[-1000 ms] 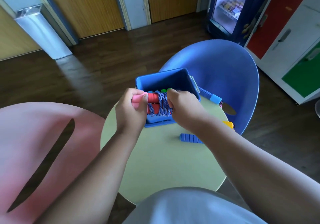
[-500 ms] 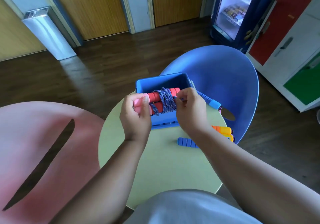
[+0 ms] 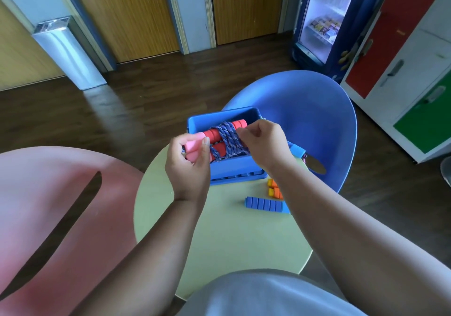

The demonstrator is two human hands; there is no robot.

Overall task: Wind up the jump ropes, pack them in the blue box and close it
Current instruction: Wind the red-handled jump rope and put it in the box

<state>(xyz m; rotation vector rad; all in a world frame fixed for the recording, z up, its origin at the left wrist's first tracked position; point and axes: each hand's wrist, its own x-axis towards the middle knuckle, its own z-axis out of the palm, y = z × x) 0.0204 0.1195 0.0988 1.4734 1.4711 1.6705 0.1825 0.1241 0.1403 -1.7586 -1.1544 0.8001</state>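
On the round pale-green counter the blue box stands at the twelve o'clock edge, open at the top with no lid on it. A jump rope is held over that opening: its two red handles lie side by side, slanting from about eight o'clock up to two o'clock, with the blue and purple cord wound round their middle in a thick bundle. Whether the bundle rests on the box's rim or is lifted just above it cannot be told. The left hand, at the nine o'clock side of the box, has its grip curled round the pink ends of the handles, with the thumb pressed across their faces. The right hand, at the three o'clock side, has its grip nearly closed, thumb and forefinger pinching the cord where it leaves the wound part, and the other fingers folded in. A blue handle lies flat on the counter at about two o'clock from its middle, near the front of the box but apart from it. A pair of orange handles shows just beyond it, partly hidden by the right forearm. Another light blue handle end pokes out behind the right wrist, beside the box's three o'clock wall. A blue chair stands beyond the counter at one o'clock, a pink chair stands at nine o'clock, and a lit fridge stands against the far wall at one o'clock.
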